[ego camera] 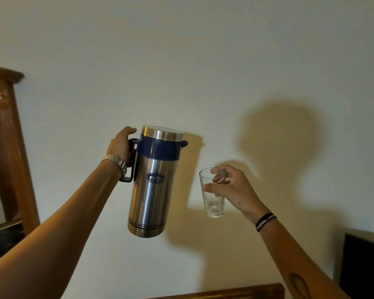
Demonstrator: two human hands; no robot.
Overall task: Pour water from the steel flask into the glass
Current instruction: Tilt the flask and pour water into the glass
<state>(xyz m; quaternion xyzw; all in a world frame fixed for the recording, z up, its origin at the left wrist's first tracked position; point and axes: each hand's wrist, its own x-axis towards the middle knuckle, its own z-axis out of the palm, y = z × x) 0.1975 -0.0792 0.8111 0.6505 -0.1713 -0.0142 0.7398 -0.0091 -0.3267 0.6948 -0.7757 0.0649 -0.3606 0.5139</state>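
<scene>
A tall steel flask point(151, 190) with a dark blue collar, a steel lid and a small spout on its right side hangs in the air in front of a pale wall, leaning slightly right. My left hand point(122, 145) is closed around its dark handle. To the right and a little lower, my right hand point(231, 188) holds a clear drinking glass point(213, 201) upright by its upper part, thumb in front and fingers behind. The glass looks empty. A gap separates the flask's spout from the glass rim. No water is flowing.
A wooden frame point(11, 152) stands at the left edge. A dark object point(363, 266) sits at the lower right, and a wooden edge point(235, 293) runs along the bottom. The wall behind carries shadows of the flask, glass and head.
</scene>
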